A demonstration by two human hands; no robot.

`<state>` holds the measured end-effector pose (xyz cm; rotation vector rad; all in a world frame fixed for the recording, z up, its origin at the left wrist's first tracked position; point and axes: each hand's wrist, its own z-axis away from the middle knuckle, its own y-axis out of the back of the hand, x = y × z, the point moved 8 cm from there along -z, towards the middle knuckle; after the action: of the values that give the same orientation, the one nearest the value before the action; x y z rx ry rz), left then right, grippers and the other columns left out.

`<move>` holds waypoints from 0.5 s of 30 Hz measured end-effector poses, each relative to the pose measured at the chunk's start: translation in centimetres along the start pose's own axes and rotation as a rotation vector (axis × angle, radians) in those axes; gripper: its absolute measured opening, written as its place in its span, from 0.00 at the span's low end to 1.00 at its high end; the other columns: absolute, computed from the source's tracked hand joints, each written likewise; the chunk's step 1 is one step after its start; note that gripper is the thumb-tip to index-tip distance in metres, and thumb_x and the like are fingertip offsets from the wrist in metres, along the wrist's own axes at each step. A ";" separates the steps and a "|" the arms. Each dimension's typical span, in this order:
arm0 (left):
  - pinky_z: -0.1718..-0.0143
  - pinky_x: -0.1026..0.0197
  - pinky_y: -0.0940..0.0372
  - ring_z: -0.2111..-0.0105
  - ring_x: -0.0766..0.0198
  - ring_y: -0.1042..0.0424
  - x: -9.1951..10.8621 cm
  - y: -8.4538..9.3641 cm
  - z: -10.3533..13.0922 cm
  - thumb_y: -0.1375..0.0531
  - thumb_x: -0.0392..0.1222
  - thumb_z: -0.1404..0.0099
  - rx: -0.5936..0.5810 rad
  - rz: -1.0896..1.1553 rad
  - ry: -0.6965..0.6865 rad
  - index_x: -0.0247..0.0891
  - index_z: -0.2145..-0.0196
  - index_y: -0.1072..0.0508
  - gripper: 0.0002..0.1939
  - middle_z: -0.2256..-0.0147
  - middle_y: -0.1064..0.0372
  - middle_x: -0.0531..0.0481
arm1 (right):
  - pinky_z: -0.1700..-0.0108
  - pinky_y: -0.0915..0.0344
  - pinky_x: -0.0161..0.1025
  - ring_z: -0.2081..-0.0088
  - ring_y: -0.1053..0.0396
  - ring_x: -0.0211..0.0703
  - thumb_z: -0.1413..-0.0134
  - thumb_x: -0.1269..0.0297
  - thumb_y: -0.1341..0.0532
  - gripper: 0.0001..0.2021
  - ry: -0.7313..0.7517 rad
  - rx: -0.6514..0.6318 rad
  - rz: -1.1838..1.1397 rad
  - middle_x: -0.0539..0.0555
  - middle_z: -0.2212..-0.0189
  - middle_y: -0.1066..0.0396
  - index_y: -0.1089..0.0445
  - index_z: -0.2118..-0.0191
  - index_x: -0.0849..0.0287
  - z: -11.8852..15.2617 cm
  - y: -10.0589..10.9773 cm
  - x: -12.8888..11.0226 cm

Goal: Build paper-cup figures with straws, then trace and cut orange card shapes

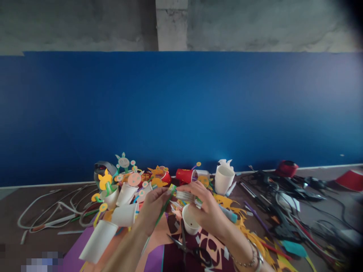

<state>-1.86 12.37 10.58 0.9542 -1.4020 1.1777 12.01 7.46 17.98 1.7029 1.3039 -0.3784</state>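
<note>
My left hand [153, 207] pinches a thin green strip [163, 209], its light-coloured tip pointing up and right. My right hand [208, 207] grips a roll of white tape [185, 196] close to that tip. Below the roll, an upright white paper cup [189, 223] with small dark spots inside stands partly behind my right hand. Open scissors with black handles [185, 249] lie in front of the cup. Beside my left wrist, white paper cups [124, 215] lie tipped over, and a yellow paper animal head [105, 179] on a green stem rises from another cup.
Yellow and orange paper scraps [245, 219] spread to the right. A white bin [224, 179] stuffed with paper stands at the back by the blue panel [181, 109]. Red cups [185, 175] lie nearby. White cables [56, 207] fill the left; black tools and cables [286, 211] crowd the right.
</note>
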 end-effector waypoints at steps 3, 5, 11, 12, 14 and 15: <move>0.80 0.69 0.42 0.82 0.71 0.36 -0.8 0.0 0.2 0.36 0.43 0.46 0.012 0.131 0.090 0.34 0.70 0.27 0.10 0.76 0.30 0.52 | 0.55 0.40 0.42 0.61 0.37 0.44 0.63 0.86 0.49 0.29 0.048 -0.007 0.064 0.51 0.66 0.31 0.29 0.56 0.54 -0.1 0.1 -0.2; 0.79 0.68 0.41 0.81 0.70 0.35 -1.3 0.2 0.4 0.37 0.41 0.47 0.039 0.191 0.132 0.35 0.69 0.28 0.08 0.76 0.29 0.52 | 0.55 0.39 0.42 0.62 0.37 0.44 0.62 0.85 0.49 0.28 0.062 -0.010 0.091 0.51 0.67 0.31 0.29 0.56 0.54 -0.1 0.1 -0.2; 0.76 0.66 0.38 0.80 0.70 0.35 -1.5 -0.1 0.6 0.37 0.45 0.44 0.017 0.237 0.145 0.36 0.69 0.28 0.10 0.75 0.30 0.53 | 0.58 0.38 0.42 0.62 0.37 0.45 0.60 0.86 0.49 0.29 0.069 -0.003 0.120 0.53 0.67 0.33 0.28 0.55 0.54 0.0 0.1 0.0; 0.76 0.67 0.39 0.80 0.71 0.35 -1.4 -0.1 0.6 0.36 0.47 0.44 0.011 0.209 0.143 0.35 0.70 0.28 0.11 0.75 0.30 0.53 | 0.58 0.37 0.42 0.62 0.37 0.45 0.60 0.86 0.49 0.29 0.069 -0.004 0.122 0.53 0.67 0.33 0.28 0.54 0.53 0.0 0.1 -0.1; 0.76 0.67 0.39 0.79 0.71 0.35 -1.3 -0.3 0.5 0.34 0.49 0.46 -0.005 0.155 0.132 0.35 0.70 0.28 0.14 0.75 0.31 0.54 | 0.59 0.37 0.42 0.63 0.37 0.45 0.60 0.85 0.49 0.29 0.071 -0.017 0.126 0.52 0.68 0.33 0.28 0.54 0.52 0.0 0.1 -0.2; 0.76 0.67 0.39 0.79 0.71 0.35 -1.2 -0.4 0.5 0.34 0.50 0.46 -0.006 0.140 0.128 0.34 0.70 0.28 0.15 0.76 0.32 0.54 | 0.58 0.37 0.42 0.63 0.37 0.44 0.59 0.84 0.48 0.29 0.073 -0.031 0.126 0.52 0.68 0.33 0.29 0.53 0.52 -0.1 0.0 -0.3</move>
<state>-1.41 11.75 9.49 0.7727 -1.3861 1.3140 11.92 7.33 18.23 1.7770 1.2402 -0.2235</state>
